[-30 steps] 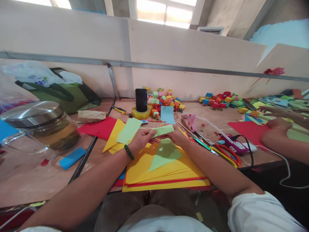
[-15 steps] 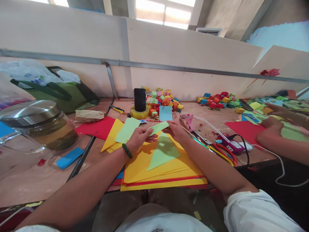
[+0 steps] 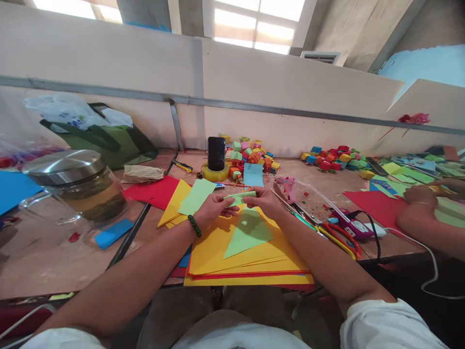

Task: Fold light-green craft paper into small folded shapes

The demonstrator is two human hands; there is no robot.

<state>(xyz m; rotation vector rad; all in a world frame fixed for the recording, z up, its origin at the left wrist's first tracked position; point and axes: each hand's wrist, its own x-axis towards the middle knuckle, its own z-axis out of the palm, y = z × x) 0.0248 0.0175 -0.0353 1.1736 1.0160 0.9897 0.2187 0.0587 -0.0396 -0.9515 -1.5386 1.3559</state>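
Note:
My left hand (image 3: 213, 207) and my right hand (image 3: 263, 199) pinch the two ends of a small light green paper strip (image 3: 240, 198), held just above the table. Under it lies a light green paper triangle (image 3: 247, 234) on a stack of yellow sheets (image 3: 232, 261). A green bead bracelet sits on my left wrist. Another light green sheet (image 3: 197, 196) lies on yellow paper left of my left hand.
A black phone (image 3: 216, 152) stands on a yellow tape roll. Behind it are piles of coloured paper cubes (image 3: 250, 154). A glass jar (image 3: 80, 191) and a green bag (image 3: 105, 138) stand at left. Scissors (image 3: 341, 237) and a glue gun lie right, near another person's hands (image 3: 421, 195).
My hands have drawn closer together and the green strip now looks shorter and folded between them. The camera view has shifted slightly.

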